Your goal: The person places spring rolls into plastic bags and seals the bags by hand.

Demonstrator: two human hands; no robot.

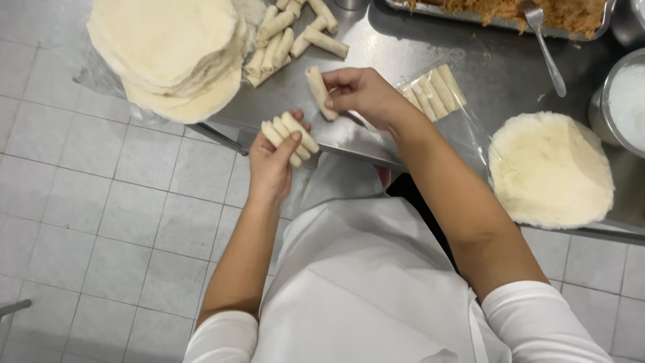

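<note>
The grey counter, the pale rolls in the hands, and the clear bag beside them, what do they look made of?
Grey counter: likely stainless steel, brushed, with dull reflections. Pale rolls in the left hand and the one in the right hand: thin matte dough wrapper, floury white; the filling is hidden. Clear bag holding more rolls: thin glossy plastic film, see-through, with crinkled highlights.

The person wears a plain white top with short sleeves, the cuffs ending above the elbows and leaving both forearms bare; a white apron covers the front, its cloth smooth with a few soft folds and a seam running down one side; a strip of dark clothing shows beside the apron; the left hand (270,165) and right hand (363,94) are ungloved, without rings or a watch.
</note>
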